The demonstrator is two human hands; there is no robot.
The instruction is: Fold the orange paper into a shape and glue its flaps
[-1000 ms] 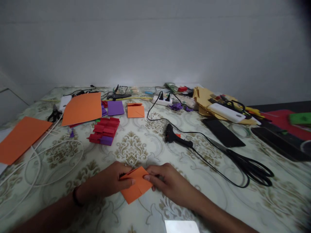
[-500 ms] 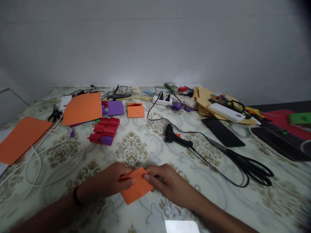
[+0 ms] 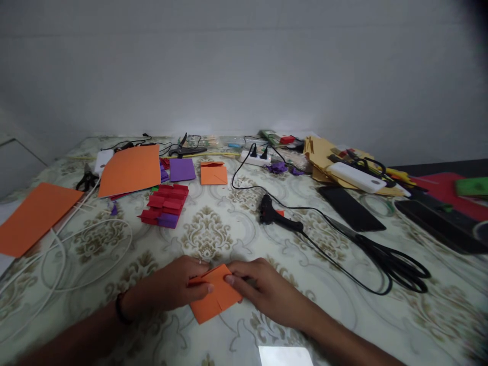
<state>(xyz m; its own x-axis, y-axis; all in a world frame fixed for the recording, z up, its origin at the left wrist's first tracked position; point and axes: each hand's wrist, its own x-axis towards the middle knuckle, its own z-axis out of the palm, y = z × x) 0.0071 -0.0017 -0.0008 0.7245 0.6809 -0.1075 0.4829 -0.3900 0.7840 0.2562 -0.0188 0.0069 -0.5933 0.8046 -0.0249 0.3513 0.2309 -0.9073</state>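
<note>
A folded piece of orange paper [image 3: 215,297] is held between both hands above the patterned tablecloth. My left hand [image 3: 181,284] pinches its left edge, thumb lying on top and the fingers hidden beneath. On the right edge, my right hand [image 3: 263,287] grips the paper the same way, its thumb pressed on the upper face. A short slit or crease line runs in from the paper's lower edge. Farther off lie a similar folded orange piece [image 3: 213,174], a purple square [image 3: 182,170] and a block of folded red and purple paper [image 3: 164,205].
A black glue gun [image 3: 280,216] with its cord lies beyond my right hand, near large black-handled scissors [image 3: 392,259]. Orange sheets [image 3: 131,170] and a looped white cable [image 3: 129,236] are on the left. A power strip [image 3: 254,158] and yellow paper [image 3: 318,157] sit farther back.
Both hands keep their hold on the orange paper. The paper and hands sit very slightly lower in view; little else differs.
</note>
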